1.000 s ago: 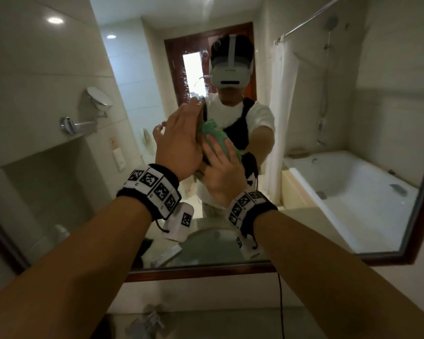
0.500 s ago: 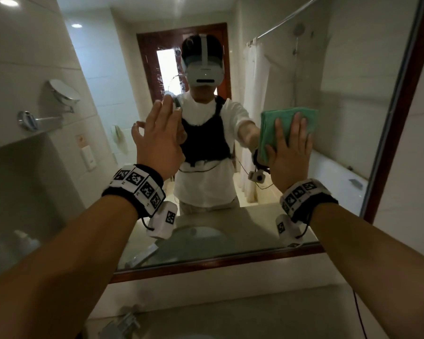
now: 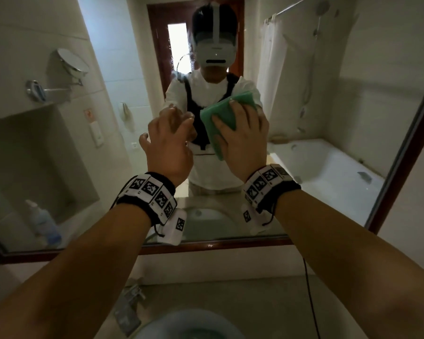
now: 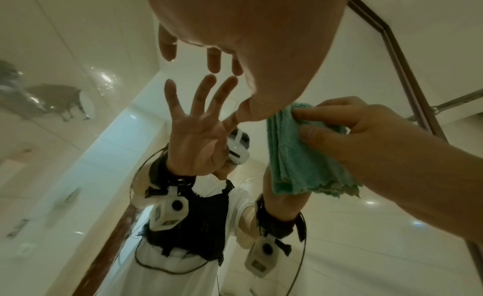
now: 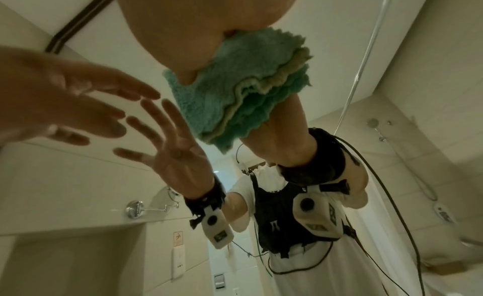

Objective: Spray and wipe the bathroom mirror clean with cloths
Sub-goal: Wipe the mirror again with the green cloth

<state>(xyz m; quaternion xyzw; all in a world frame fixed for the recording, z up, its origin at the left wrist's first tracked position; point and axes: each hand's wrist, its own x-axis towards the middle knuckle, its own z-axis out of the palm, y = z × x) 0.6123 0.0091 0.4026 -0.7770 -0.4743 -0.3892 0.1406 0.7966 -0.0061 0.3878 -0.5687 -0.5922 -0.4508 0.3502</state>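
The bathroom mirror (image 3: pixel 340 106) has a dark wooden frame and fills the wall ahead. My right hand (image 3: pixel 240 138) lies flat on a folded green cloth (image 3: pixel 218 118) and presses it against the glass at the middle. The cloth (image 5: pixel 235 93) shows under the palm in the right wrist view, and the left wrist view catches it (image 4: pixel 300 155) at the right. Just left of it, my left hand (image 3: pixel 169 143) holds nothing. Its spread fingertips (image 4: pixel 214 60) meet their reflection on the glass. No second cloth or spray bottle is in my hands.
A faucet (image 3: pixel 130 302) and a pale basin (image 3: pixel 189 324) sit on the counter below the mirror. A thin black cable (image 3: pixel 309 289) hangs down at the right. The glass reflects a bottle (image 3: pixel 42 223), a bathtub, a shower curtain and a round wall mirror.
My right hand has slid the cloth left from near the mirror's right frame to the middle, beside the left hand. The left hand has dropped slightly and stays on the glass.
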